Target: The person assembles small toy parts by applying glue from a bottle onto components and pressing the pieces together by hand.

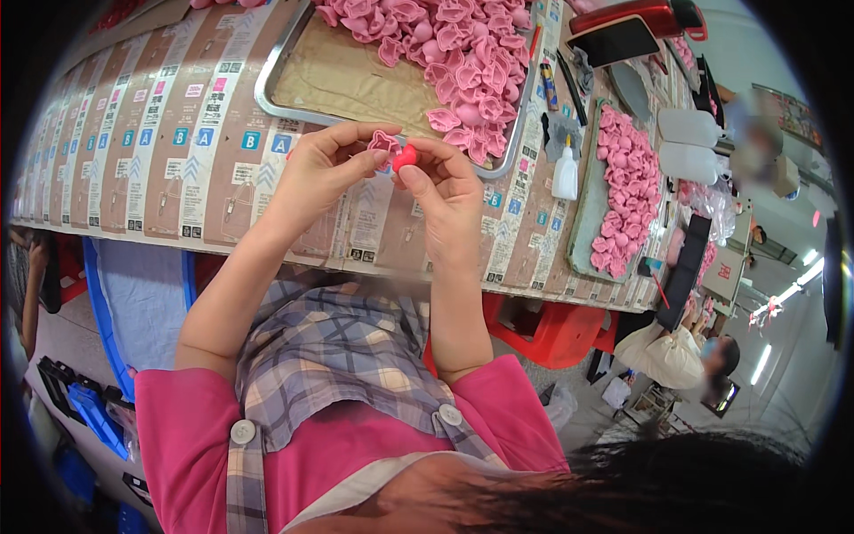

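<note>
Just in front of the tray's near edge, my left hand [325, 173] pinches a small pink hollow moulded piece [382, 141] with a wavy rim. Close against it, my right hand [449, 182] grips a small glossy red rounded piece [406, 157] between thumb and fingers. The two pieces are side by side; whether they touch I cannot tell. Beyond my hands lies a metal tray [334, 80] with a tan lining. Heaped over its far and right parts are many similar pink moulded pieces [467, 76].
Printed cardboard covers the table [160, 142]. Right of the tray are a white squeeze bottle [566, 173], pens [549, 84] and a second tray [583, 222] of pink pieces. Farther off lie a red-and-black device [636, 27] and translucent containers [689, 142]. A red stool [556, 334] stands below.
</note>
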{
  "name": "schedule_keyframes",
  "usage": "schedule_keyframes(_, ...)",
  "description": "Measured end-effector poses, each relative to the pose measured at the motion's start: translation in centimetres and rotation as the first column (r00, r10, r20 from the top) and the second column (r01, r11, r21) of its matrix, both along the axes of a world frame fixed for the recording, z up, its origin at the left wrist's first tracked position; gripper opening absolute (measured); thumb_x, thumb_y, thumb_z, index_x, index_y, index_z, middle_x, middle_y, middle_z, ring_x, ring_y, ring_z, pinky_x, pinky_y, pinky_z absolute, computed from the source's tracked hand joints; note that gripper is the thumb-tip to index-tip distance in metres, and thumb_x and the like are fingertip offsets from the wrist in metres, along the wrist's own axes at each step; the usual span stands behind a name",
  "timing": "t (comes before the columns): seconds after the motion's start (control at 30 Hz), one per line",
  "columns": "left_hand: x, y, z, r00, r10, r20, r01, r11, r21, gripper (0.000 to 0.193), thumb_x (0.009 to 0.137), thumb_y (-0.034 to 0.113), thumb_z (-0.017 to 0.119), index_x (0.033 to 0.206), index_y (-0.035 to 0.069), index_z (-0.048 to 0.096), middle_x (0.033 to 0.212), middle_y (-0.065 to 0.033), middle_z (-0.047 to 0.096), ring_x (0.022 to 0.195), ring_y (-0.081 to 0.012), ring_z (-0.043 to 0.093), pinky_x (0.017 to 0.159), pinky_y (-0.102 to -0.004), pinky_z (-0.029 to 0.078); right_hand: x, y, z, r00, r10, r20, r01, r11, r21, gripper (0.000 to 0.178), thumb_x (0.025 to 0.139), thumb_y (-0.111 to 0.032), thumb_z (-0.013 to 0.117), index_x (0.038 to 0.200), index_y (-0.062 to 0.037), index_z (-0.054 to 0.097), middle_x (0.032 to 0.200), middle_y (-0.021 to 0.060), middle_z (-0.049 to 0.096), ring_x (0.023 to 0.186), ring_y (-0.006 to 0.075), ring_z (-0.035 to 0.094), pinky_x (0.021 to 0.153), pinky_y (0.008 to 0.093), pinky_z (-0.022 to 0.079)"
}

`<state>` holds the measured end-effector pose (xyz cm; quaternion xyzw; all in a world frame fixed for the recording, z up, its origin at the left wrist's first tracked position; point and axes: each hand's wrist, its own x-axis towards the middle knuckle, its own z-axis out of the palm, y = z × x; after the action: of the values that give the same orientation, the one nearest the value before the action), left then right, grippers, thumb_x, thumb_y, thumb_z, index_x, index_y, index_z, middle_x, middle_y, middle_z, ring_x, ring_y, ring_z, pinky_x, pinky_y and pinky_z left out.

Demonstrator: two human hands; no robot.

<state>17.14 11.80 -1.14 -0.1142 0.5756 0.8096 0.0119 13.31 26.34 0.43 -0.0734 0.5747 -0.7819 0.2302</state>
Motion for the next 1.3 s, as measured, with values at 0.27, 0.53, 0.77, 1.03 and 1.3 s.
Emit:
schedule_keyframes(0.27,0.7,0.7,1.4,0.978,-0.003,-0.209,-0.081,0.917,-0.391,0.027,0.075,0.004,0.06,0.102,0.003,0.06,0.078,-0.0038,0.056,0.071,-0.0099,0.054,0.064,-0.0218,0.043,0.0,0.6,-0.2,0.999,0.001,-0.049,0.002,0.998,0.061,0.024,0.077,-0.001,0.059,0.101,-0.0001,0.053,0.087,0.0026,0.056,0.079,0.0079,0.052,0.073,0.0207,0.043)
schedule_keyframes(0.53,1.0,0.5,1.8,0.98,-0.151,-0.132,0.067,0.865,-0.497,0.034,0.073,0.0,0.06,0.107,0.003,0.056,0.084,-0.0034,0.055,0.079,-0.01,0.052,0.07,-0.0229,0.043,-0.1,1.0,-0.1,0.998,0.043,0.042,-0.042,0.999,-0.008,0.025,0.077,-0.002,0.059,0.1,-0.0013,0.049,0.086,0.003,0.054,0.077,0.0082,0.052,0.068,0.0212,0.045)
schedule_keyframes(0.77,1.4,1.4,0.7,0.96,-0.161,-0.23,0.061,0.919,-0.39,0.043,0.075,0.006,0.06,0.116,0.002,0.046,0.091,-0.0055,0.058,0.08,-0.0102,0.056,0.072,-0.0235,0.045,0.5,2.3,-0.9,0.987,0.044,0.152,-0.031,0.996,-0.087,0.027,0.076,-0.005,0.061,0.101,-0.003,0.05,0.084,0.0029,0.054,0.074,0.0084,0.052,0.065,0.0204,0.045)
schedule_keyframes(1.03,1.4,1.4,-0.5,0.957,-0.251,0.147,0.159,0.873,0.46,0.026,0.083,0.03,0.055,0.092,0.006,0.055,0.078,-0.0001,0.056,0.07,-0.0062,0.054,0.066,-0.021,0.045,0.9,1.5,0.4,0.885,0.078,-0.459,0.114,0.919,0.377,0.024,0.066,-0.005,0.067,0.088,-0.002,0.058,0.078,0.0045,0.053,0.068,0.0106,0.053,0.058,0.0213,0.041)
schedule_keyframes(1.3,1.4,3.6,0.1,0.997,-0.072,0.041,0.063,0.979,0.194,0.037,0.082,0.019,0.057,0.112,0.0,0.045,0.086,-0.0037,0.055,0.08,-0.009,0.053,0.071,-0.022,0.045,0.7,2.5,0.9,0.788,0.124,-0.604,0.274,0.807,0.523,0.023,0.067,-0.006,0.065,0.088,-0.0035,0.058,0.08,0.0071,0.053,0.069,0.0171,0.054,0.059,0.0251,0.044)
